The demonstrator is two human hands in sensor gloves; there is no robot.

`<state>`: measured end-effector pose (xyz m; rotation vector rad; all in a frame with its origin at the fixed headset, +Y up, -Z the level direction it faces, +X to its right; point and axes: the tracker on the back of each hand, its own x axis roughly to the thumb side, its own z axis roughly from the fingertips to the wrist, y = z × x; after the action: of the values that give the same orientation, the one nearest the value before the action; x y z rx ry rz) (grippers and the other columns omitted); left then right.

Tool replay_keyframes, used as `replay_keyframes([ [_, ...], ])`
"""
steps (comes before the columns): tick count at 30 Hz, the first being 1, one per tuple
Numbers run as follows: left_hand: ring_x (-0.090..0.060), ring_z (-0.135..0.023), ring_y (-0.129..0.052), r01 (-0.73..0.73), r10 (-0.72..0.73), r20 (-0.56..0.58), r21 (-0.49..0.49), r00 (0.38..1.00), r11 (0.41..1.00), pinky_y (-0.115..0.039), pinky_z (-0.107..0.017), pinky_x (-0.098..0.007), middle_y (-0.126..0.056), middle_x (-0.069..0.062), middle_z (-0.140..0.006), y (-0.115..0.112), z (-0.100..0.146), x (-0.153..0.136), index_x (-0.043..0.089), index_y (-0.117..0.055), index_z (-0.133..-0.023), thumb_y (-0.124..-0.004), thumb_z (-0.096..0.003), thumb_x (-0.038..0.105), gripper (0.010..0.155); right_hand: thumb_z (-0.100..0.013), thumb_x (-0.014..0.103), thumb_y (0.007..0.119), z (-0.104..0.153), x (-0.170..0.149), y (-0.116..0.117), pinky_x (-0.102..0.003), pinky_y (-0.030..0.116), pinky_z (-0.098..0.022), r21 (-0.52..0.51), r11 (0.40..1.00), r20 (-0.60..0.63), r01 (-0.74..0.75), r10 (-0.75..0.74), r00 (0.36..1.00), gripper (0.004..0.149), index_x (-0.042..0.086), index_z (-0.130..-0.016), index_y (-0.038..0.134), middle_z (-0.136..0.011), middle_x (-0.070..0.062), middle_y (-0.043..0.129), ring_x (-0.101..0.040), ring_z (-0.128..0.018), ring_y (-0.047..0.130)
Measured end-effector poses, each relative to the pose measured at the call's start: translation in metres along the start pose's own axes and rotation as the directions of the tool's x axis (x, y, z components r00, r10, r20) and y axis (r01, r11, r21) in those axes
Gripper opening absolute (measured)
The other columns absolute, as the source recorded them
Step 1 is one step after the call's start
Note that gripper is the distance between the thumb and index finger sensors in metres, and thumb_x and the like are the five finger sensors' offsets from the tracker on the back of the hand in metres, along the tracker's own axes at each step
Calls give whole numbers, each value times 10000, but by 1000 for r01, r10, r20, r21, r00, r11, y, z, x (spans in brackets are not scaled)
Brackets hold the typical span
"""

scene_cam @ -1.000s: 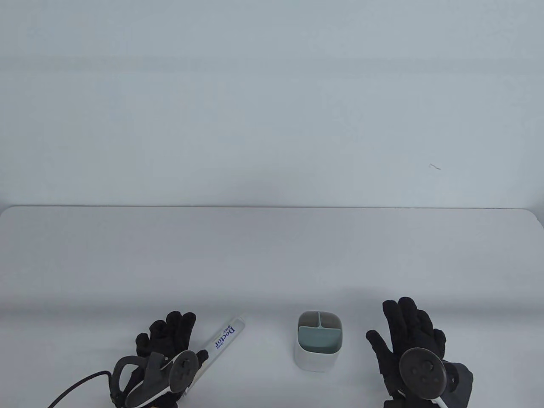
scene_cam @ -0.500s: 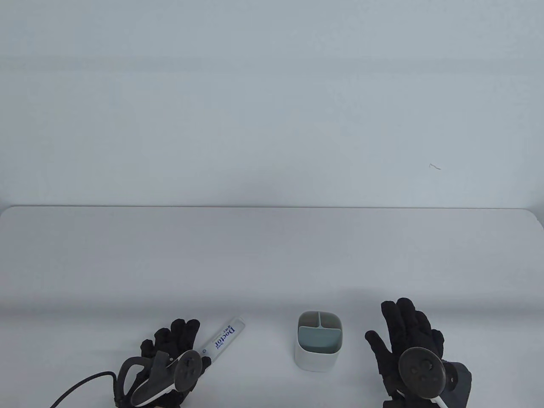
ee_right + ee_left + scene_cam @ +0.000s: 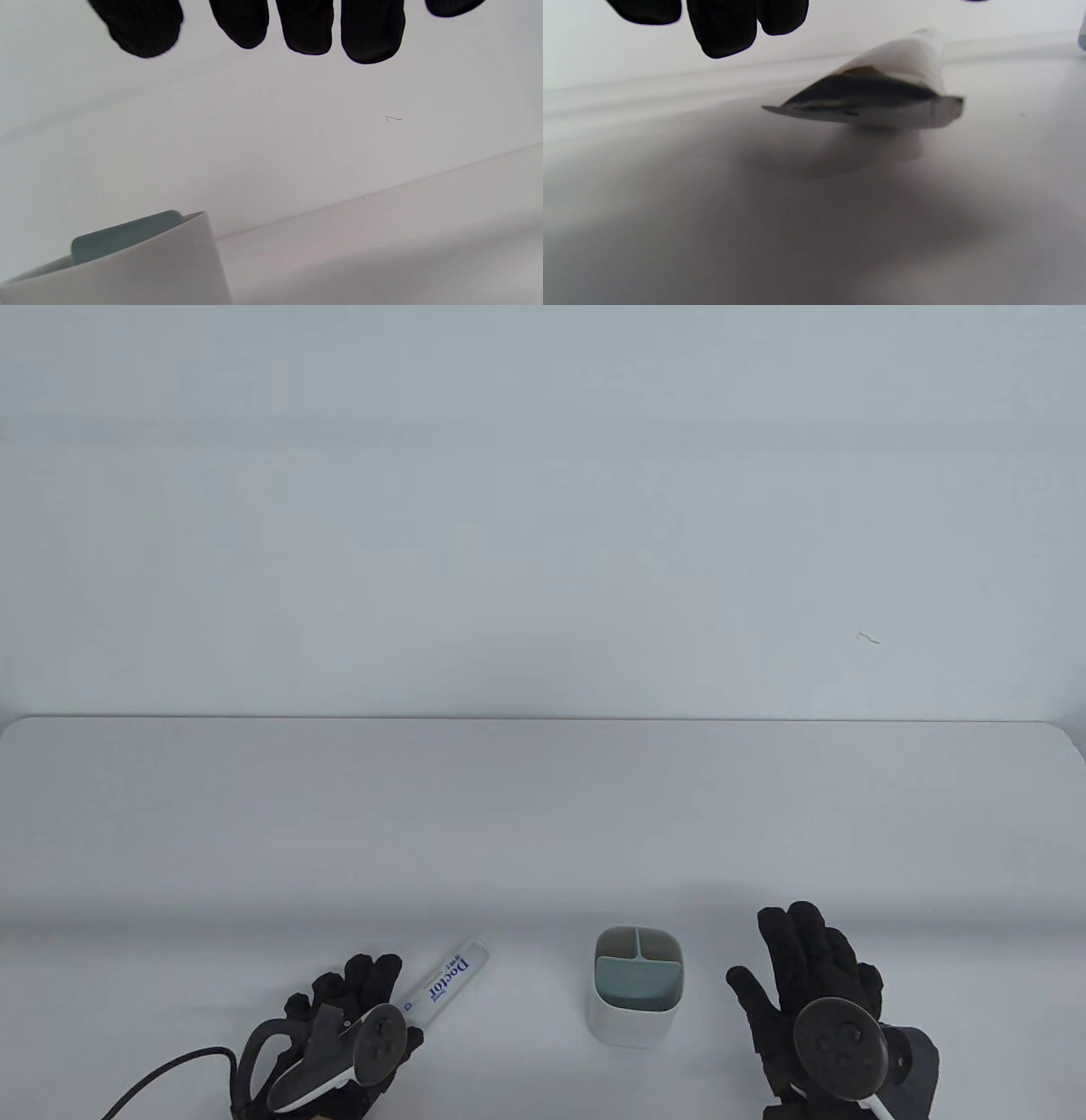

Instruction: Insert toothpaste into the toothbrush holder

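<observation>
A white toothpaste tube [image 3: 448,978] with blue lettering lies slantwise on the table, cap end pointing far-right. My left hand [image 3: 383,997] hovers over its near, crimped end with the fingers spread and grips nothing. In the left wrist view the crimped end [image 3: 882,103] lies on the table, apart from my fingertips [image 3: 725,25] at the top. The white toothbrush holder [image 3: 635,1018] with a blue-grey divided insert stands upright right of the tube. My right hand [image 3: 776,959] is flat and open just right of the holder, not touching it. The holder's wall also shows in the right wrist view [image 3: 140,271].
The white table's far edge [image 3: 543,719] meets a plain pale wall. A black cable [image 3: 161,1073] trails from my left tracker to the bottom left. A small mark [image 3: 867,638] shows on the wall.
My left hand has slid right and slightly nearer, closing on the tube's near end, fingers curling a little. The right hand, tube and holder have barely moved.
</observation>
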<state>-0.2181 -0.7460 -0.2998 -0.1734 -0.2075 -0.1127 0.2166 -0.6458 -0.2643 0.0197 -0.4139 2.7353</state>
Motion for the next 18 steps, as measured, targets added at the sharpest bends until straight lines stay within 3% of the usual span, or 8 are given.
replay_keyframes([
  [10, -555, -1047, -631, 33, -32, 16, -119, 999, 992, -570, -664, -719, -459, -226, -1219, -16, -6, 2, 151, -204, -1130, -489, -584, 598, 761, -596, 538, 645, 0, 1, 1, -729, 416, -670, 7, 1000, 4, 3, -3, 1000, 666, 209, -1143, 454, -1224, -182, 483, -541, -1046, 601],
  [18, -564, -1053, -603, 97, -93, 34, -148, 995, 984, -562, -670, -718, -450, -225, -1222, -22, -8, 6, 170, -212, -1123, -487, -596, 580, 723, -597, 536, 644, 0, 1, 1, -729, 415, -671, 11, 1000, 3, 9, -9, 1000, 662, 207, -1141, 461, -1223, -183, 488, -537, -1044, 608],
])
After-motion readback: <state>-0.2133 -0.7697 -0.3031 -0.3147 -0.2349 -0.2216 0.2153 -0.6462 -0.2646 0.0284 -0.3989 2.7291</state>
